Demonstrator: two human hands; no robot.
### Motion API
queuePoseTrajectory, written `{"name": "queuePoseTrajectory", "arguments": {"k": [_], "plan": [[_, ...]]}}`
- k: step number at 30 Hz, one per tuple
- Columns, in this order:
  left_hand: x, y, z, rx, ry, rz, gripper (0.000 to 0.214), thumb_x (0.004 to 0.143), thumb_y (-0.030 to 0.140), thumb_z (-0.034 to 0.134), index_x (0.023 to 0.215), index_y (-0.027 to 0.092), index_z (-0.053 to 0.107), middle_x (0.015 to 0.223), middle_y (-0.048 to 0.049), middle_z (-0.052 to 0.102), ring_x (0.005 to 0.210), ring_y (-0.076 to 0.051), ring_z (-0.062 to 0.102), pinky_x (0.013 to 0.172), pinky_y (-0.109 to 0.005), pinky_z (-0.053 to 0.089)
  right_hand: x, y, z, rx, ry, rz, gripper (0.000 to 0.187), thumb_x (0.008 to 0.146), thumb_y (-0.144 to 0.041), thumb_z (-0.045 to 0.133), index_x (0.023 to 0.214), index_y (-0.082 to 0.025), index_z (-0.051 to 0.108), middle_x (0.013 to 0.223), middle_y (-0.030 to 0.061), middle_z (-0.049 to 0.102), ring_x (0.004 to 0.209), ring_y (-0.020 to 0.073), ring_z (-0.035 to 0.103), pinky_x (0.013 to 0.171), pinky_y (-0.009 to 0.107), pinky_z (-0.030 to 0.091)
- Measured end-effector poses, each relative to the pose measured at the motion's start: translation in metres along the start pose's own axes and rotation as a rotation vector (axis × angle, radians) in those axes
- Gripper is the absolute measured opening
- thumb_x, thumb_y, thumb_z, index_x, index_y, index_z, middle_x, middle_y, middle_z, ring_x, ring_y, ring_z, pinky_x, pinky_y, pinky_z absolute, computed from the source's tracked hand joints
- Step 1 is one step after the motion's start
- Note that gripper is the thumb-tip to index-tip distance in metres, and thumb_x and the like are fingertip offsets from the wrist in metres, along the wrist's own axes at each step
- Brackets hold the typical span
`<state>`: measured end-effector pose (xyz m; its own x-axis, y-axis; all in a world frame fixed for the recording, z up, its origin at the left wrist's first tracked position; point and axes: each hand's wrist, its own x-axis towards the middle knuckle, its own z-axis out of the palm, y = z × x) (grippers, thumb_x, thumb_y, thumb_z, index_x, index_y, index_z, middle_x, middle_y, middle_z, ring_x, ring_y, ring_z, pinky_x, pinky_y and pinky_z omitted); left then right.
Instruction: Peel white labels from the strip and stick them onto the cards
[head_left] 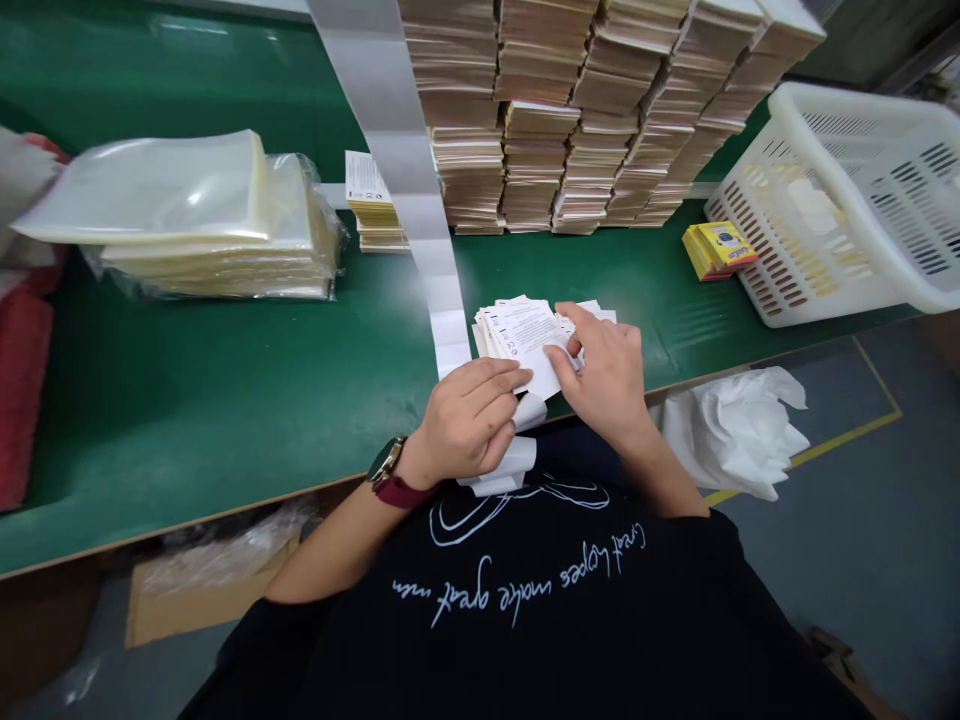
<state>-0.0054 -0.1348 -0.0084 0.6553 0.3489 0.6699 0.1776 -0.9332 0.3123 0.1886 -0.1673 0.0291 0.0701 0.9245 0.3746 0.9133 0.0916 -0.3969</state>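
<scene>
Printed white cards [529,328] lie in a loose, fanned pile near the front edge of the green table. A long white paper strip [412,170] runs down from the top of the view and passes under my left hand [476,415]. Its folded end [514,460] shows below that hand, against my shirt. My left hand is closed on the strip, its fingertips touching the lower edge of the top card. Over the right side of the pile is my right hand [604,375], thumb and index finger apart, the fingertips on the cards. Its other fingers are partly hidden.
Tall stacks of cards [540,160] stand at the back. A smaller card stack [379,220] and clear plastic sleeves [210,220] lie to the left. At the right are a yellow printed stack [716,250] and a white basket [810,210]. A white bag [735,430] hangs beside the table.
</scene>
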Motion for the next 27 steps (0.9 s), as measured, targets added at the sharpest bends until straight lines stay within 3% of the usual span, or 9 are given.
{"name": "queuePoseTrajectory", "arguments": {"k": [2, 4, 7, 12, 16, 20, 23, 27], "plan": [[0.0, 0.0, 0.001, 0.003, 0.003, -0.009, 0.012, 0.075, 0.016, 0.046, 0.078, 0.017, 0.057, 0.108, -0.0102, 0.07, 0.106, -0.025, 0.063, 0.085, -0.044, 0.057, 0.003, 0.002, -0.002, 0.009, -0.028, 0.078, 0.034, 0.081, -0.041, 0.064, 0.108, -0.021, 0.059, 0.082, 0.0037, 0.064, 0.074, 0.0188, 0.056, 0.077, 0.036, 0.035], [-0.001, 0.0, 0.001, 0.006, 0.007, -0.014, 0.011, 0.075, 0.015, 0.046, 0.079, 0.018, 0.057, 0.108, -0.0097, 0.07, 0.107, -0.025, 0.064, 0.086, -0.044, 0.057, 0.007, 0.009, -0.002, 0.147, -0.119, 0.157, 0.03, 0.075, -0.046, 0.069, 0.088, -0.021, 0.059, 0.075, 0.0002, 0.061, 0.065, 0.0143, 0.052, 0.068, 0.031, 0.036], [-0.003, -0.001, 0.003, -0.006, 0.012, -0.005, 0.01, 0.074, 0.015, 0.048, 0.079, 0.017, 0.057, 0.111, -0.0099, 0.069, 0.11, -0.026, 0.063, 0.089, -0.045, 0.057, 0.014, 0.021, 0.003, 0.469, -0.226, 0.253, 0.03, 0.07, -0.039, 0.072, 0.066, -0.021, 0.048, 0.059, -0.006, 0.049, 0.054, 0.0085, 0.042, 0.055, 0.025, 0.033], [-0.006, -0.002, 0.006, -0.005, 0.027, 0.007, 0.009, 0.074, 0.015, 0.05, 0.08, 0.016, 0.057, 0.115, -0.0102, 0.068, 0.116, -0.027, 0.06, 0.093, -0.046, 0.055, 0.014, 0.027, 0.01, 0.711, -0.181, 0.336, 0.026, 0.07, -0.033, 0.066, 0.06, -0.021, 0.045, 0.052, -0.0073, 0.042, 0.049, 0.0069, 0.035, 0.046, 0.023, 0.027], [-0.006, -0.002, 0.007, -0.017, 0.035, -0.005, 0.01, 0.073, 0.015, 0.05, 0.079, 0.017, 0.057, 0.116, -0.0093, 0.068, 0.117, -0.027, 0.06, 0.094, -0.046, 0.055, 0.009, 0.021, 0.007, 0.506, -0.118, 0.265, 0.029, 0.077, -0.032, 0.061, 0.055, -0.02, 0.045, 0.05, -0.0065, 0.037, 0.048, 0.0081, 0.032, 0.049, 0.025, 0.026], [-0.006, -0.002, 0.007, -0.005, 0.039, -0.013, 0.011, 0.075, 0.015, 0.049, 0.081, 0.017, 0.058, 0.114, -0.0084, 0.069, 0.113, -0.026, 0.061, 0.092, -0.045, 0.055, 0.003, 0.034, 0.001, 0.187, 0.077, 0.097, 0.027, 0.088, -0.034, 0.052, 0.065, -0.02, 0.058, 0.064, 0.0003, 0.057, 0.066, 0.0147, 0.052, 0.067, 0.031, 0.039], [-0.005, -0.003, 0.005, 0.021, 0.11, -0.014, 0.009, 0.08, 0.018, 0.048, 0.079, 0.018, 0.056, 0.103, -0.0069, 0.07, 0.109, -0.025, 0.062, 0.087, -0.043, 0.055, -0.003, 0.063, 0.0, 0.081, 0.177, 0.197, 0.028, 0.09, -0.039, 0.047, 0.074, -0.02, 0.061, 0.077, 0.0049, 0.063, 0.078, 0.0194, 0.056, 0.075, 0.036, 0.043], [-0.003, -0.002, -0.002, 0.039, 0.155, -0.061, 0.021, 0.088, 0.025, 0.046, 0.069, 0.019, 0.053, 0.084, -0.0039, 0.07, 0.097, -0.022, 0.063, 0.081, -0.038, 0.052, -0.019, 0.083, 0.001, -0.154, 0.176, 0.245, 0.024, 0.08, -0.044, 0.063, 0.084, -0.02, 0.063, 0.104, 0.0104, 0.065, 0.103, 0.03, 0.054, 0.093, 0.054, 0.038]]}}
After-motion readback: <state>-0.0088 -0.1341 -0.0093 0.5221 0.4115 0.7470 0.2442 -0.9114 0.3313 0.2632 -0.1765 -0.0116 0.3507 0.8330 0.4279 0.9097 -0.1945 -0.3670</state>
